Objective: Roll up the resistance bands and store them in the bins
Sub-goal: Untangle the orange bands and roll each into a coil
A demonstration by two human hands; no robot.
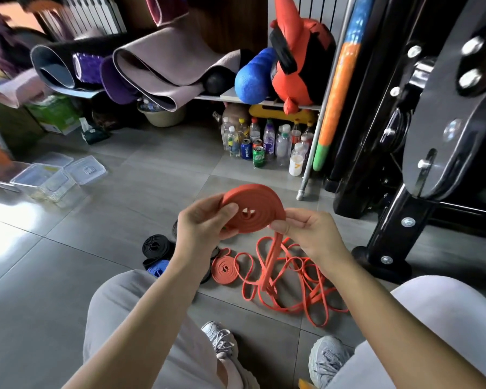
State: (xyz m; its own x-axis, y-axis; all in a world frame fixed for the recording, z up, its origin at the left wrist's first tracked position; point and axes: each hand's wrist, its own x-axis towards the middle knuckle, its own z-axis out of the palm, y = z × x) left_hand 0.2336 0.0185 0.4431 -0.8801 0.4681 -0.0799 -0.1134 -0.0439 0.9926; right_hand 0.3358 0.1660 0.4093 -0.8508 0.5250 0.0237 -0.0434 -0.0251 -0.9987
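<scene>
Your left hand [205,223] grips the orange coil [256,206], thumb pressed on its flat face and fingers curled under its near edge. Your right hand [303,234] pinches the same band at the coil's right edge, just where the unrolled tail [272,256] leaves it. The coil sits in the air between both hands, tilted, well above the tiled floor [141,175]. The tail hangs down into a loose tangle of orange bands [300,279] lying on the floor between your knees. Just left of that tangle rests a small rolled orange band [224,268], and further left a rolled black band [156,245] with a blue one [157,269] touching it (partly hidden by your left forearm). The clear plastic bins [48,181] stand well apart on the floor to the far left, their lids beside them. Bottles and cans [267,141] crowd the floor under a shelf of rolled mats [152,71].
</scene>
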